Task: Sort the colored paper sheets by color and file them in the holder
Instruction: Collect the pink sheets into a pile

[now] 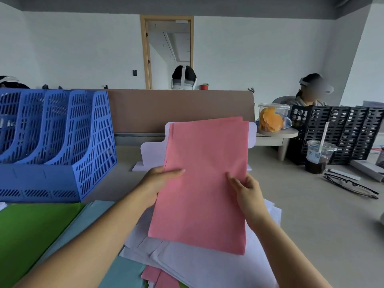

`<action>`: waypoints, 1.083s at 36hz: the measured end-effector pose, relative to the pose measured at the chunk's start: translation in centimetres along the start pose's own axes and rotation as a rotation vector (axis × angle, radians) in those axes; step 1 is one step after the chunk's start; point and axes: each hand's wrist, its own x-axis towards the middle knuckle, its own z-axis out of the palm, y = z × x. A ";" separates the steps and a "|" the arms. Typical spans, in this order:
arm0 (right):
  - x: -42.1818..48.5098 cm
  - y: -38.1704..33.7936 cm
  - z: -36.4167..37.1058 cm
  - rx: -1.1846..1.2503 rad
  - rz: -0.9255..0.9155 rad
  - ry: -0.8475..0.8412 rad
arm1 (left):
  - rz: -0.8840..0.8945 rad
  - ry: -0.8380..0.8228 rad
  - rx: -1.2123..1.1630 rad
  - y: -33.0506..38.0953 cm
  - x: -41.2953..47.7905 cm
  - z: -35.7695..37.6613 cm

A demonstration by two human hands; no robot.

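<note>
- The left hand (160,179) gripped the left edge of a thin stack of pink paper sheets (199,194), thumb laid on the front face and fingers hidden behind.
- The right hand (247,190) pinched the right edge of the same stack, thumb and fingertips on the front.
- The pink paper sheets were held upright and clear of the desk, to the right of the blue perforated plastic file holder (62,142). Their top edges were fanned and not flush.
- A pale stepped file stand (151,152) stood to the right of the blue holder, directly behind the held sheets. Which of the two was meant to receive them could not be told.
- Flat green paper sheets (31,235) lay in front of the blue holder, with light blue paper sheets (89,219) just beside them on the right.
- A loose pile of white paper sheets (207,265) lay further right, under the held stack. More pink sheets (158,277) showed at its near edge.
- Judgement: the pink lot was being gathered and was not yet filed.
- Recommended: tap the bottom edges on the desk to square them, keep both side grips even so that no sheet slides out, collect the remaining pink sheets, then lower the stack bottom edge first into one compartment.
- Risk: thin paper buckles if pushed in by one corner.
</note>
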 end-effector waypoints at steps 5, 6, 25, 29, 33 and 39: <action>-0.4 -2.6 0.6 0.059 -0.133 0.050 | 0.245 0.043 -0.038 2.9 -2.1 1.4; -0.5 -3.1 0.8 0.064 -0.134 0.047 | 0.261 0.050 -0.043 3.4 -2.4 1.5; -3.5 -3.0 0.6 -0.193 -0.076 0.018 | 0.397 0.203 0.393 -0.2 -7.1 0.0; -5.0 -2.3 0.1 -0.366 -0.246 0.110 | 0.157 0.095 0.341 -1.2 -7.1 -2.3; -8.6 -0.6 -0.3 -0.745 -0.459 0.044 | -0.017 0.157 0.245 -4.4 -6.7 -4.7; -14.3 1.3 0.3 -1.086 -0.580 -0.513 | -0.004 0.299 0.186 -6.6 -6.5 -5.8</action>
